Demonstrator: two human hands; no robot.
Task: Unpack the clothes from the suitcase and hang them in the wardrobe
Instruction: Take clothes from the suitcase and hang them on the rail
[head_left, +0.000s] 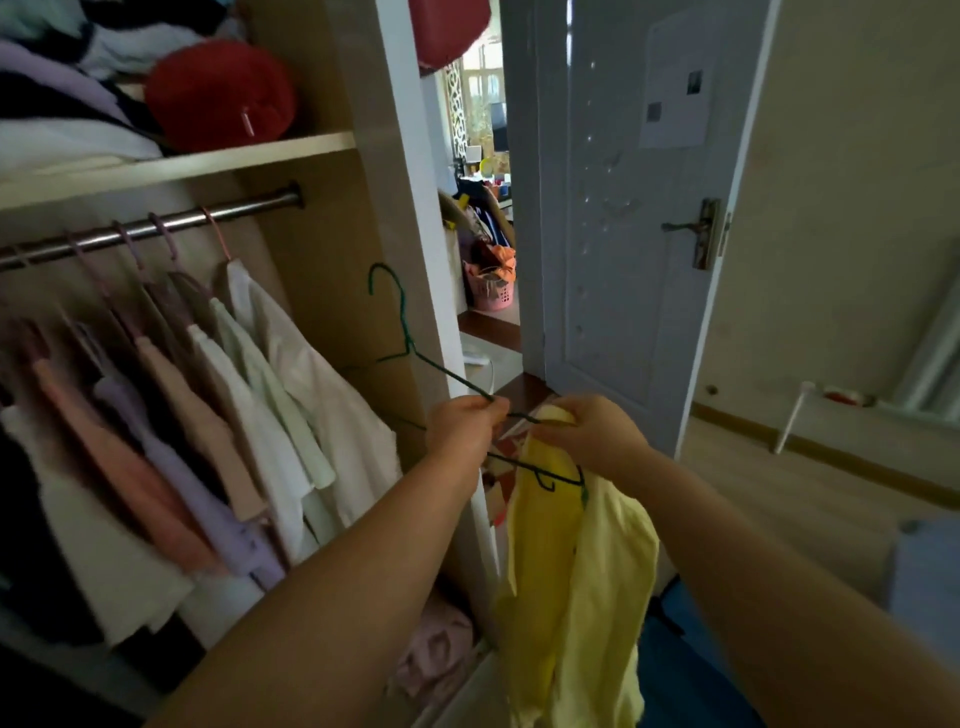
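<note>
My left hand (465, 423) pinches the arm of a thin green wire hanger (400, 317), whose hook points up in front of the wardrobe's side panel. My right hand (592, 434) grips the top of a yellow garment (587, 571) at the hanger's right end, and the cloth hangs down below both hands. The wardrobe (332, 249) stands open at the left, with a metal rail (156, 226) carrying several hung clothes (218, 415) in white, pink and lilac. The suitcase is not in view.
A shelf (208, 161) above the rail holds folded clothes and a red round bag (218, 93). A white room door (613, 234) stands open at the right of the wardrobe, and a pink basket (491, 291) sits beyond it. Wooden floor (779, 493) spreads to the right.
</note>
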